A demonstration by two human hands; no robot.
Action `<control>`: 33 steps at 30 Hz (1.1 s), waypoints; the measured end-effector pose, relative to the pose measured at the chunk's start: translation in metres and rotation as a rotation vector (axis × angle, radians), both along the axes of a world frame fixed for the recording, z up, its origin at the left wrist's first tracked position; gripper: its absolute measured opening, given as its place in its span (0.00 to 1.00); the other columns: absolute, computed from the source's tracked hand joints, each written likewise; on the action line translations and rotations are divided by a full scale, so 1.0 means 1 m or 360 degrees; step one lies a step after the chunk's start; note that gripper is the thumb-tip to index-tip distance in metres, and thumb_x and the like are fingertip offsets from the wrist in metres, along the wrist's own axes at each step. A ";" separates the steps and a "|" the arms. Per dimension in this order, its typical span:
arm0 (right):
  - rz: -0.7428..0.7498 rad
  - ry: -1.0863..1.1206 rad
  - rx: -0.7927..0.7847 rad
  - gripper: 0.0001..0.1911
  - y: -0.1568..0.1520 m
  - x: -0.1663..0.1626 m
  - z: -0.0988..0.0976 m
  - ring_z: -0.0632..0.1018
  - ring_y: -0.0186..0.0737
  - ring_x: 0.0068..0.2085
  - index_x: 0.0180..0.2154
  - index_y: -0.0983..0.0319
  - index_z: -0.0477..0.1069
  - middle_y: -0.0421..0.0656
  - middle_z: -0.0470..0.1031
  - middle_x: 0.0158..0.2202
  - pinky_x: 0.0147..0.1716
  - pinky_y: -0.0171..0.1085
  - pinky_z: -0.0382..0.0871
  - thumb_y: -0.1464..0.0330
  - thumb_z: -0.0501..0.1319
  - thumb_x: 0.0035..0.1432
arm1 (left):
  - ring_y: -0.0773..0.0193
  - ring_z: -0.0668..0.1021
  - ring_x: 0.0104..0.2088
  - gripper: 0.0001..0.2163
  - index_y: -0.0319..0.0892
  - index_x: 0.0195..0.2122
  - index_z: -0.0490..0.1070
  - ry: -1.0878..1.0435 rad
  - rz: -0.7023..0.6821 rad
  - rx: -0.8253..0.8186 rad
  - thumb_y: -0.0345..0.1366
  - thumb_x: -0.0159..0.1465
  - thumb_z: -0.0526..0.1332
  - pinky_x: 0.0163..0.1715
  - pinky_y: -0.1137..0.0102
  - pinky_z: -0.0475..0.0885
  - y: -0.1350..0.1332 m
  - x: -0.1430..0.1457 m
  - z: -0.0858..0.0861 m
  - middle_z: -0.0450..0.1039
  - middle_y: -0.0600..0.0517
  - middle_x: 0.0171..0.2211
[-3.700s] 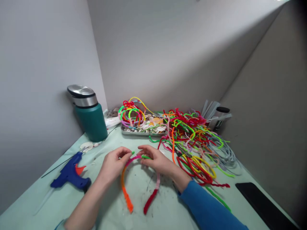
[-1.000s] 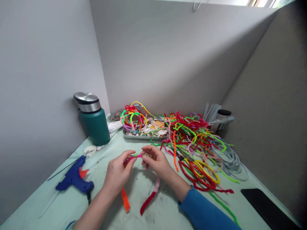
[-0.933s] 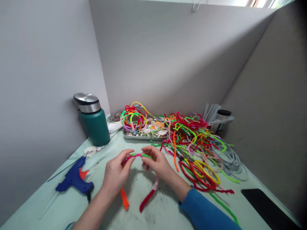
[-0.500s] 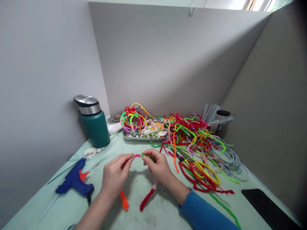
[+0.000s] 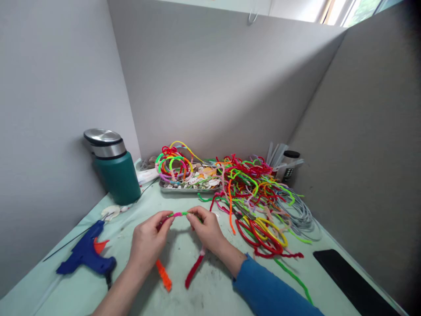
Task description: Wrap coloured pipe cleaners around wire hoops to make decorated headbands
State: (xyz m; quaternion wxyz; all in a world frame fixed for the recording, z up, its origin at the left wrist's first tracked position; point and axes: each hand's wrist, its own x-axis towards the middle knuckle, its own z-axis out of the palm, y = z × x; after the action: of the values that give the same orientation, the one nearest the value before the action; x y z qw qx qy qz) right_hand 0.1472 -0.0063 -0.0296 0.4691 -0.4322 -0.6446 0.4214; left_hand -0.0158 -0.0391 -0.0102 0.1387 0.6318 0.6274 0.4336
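Observation:
Between my two hands stretches a fuzzy pipe cleaner [image 5: 179, 214], pink toward the left and green toward the right. My left hand [image 5: 149, 239] pinches its pink end between thumb and fingertips. With thumb and forefinger, my right hand [image 5: 208, 228] grips the green part. Below my left hand an orange fuzzy length [image 5: 163, 275] hangs or lies. A dark red length [image 5: 194, 271] with a pale pink top shows below my right hand. Whether these two join the piece I hold is hidden by my hands.
At left are a blue glue gun [image 5: 87, 252] and a green bottle [image 5: 116, 177]. Behind my hands stands a metal tray [image 5: 189, 191] of shells with coiled pipe cleaners. To the right lie a tangled pipe cleaner pile [image 5: 250, 175], scissors [image 5: 263, 235], grey wire [image 5: 304, 217] and a black phone-like slab [image 5: 351, 278].
The whole view has shifted, so everything appears farther left. My hands keep their pinch on the pipe cleaner, with a little more pink showing beside my left fingertips.

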 end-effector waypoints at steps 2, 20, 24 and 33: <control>-0.0045 -0.0054 0.0020 0.08 0.001 0.001 -0.001 0.69 0.32 0.24 0.33 0.63 0.71 0.36 0.67 0.21 0.24 0.30 0.60 0.65 0.56 0.56 | 0.65 0.75 0.24 0.14 0.44 0.42 0.71 -0.0029 -0.0004 -0.0078 0.44 0.59 0.56 0.27 0.72 0.67 0.001 0.000 -0.001 0.76 0.54 0.27; -0.0157 -0.0292 0.0188 0.08 0.007 0.002 -0.010 0.73 0.34 0.31 0.33 0.62 0.73 0.39 0.74 0.28 0.31 0.31 0.64 0.69 0.55 0.56 | 0.59 0.77 0.32 0.16 0.46 0.47 0.68 0.0232 0.0078 -0.0502 0.42 0.60 0.52 0.31 0.71 0.66 0.006 -0.006 0.001 0.78 0.51 0.35; -0.0233 -0.0382 0.0316 0.07 0.009 0.002 -0.015 0.73 0.35 0.35 0.34 0.61 0.73 0.40 0.75 0.32 0.35 0.32 0.65 0.72 0.56 0.56 | 0.54 0.77 0.36 0.18 0.46 0.49 0.67 0.0537 0.0111 -0.0581 0.42 0.62 0.48 0.31 0.69 0.65 0.004 -0.005 0.005 0.78 0.48 0.36; -0.0337 -0.0672 0.0589 0.07 0.000 0.003 -0.009 0.72 0.36 0.40 0.36 0.61 0.72 0.42 0.73 0.36 0.41 0.34 0.64 0.71 0.56 0.58 | 0.48 0.76 0.39 0.19 0.44 0.53 0.64 0.0855 0.0016 -0.0646 0.38 0.63 0.44 0.33 0.63 0.66 0.004 -0.003 0.004 0.74 0.41 0.42</control>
State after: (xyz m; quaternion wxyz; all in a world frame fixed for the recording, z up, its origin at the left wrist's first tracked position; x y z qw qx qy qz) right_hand 0.1507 -0.0064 -0.0388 0.4368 -0.4823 -0.7451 0.1462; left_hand -0.0193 -0.0349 -0.0060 0.0892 0.6798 0.7182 0.1184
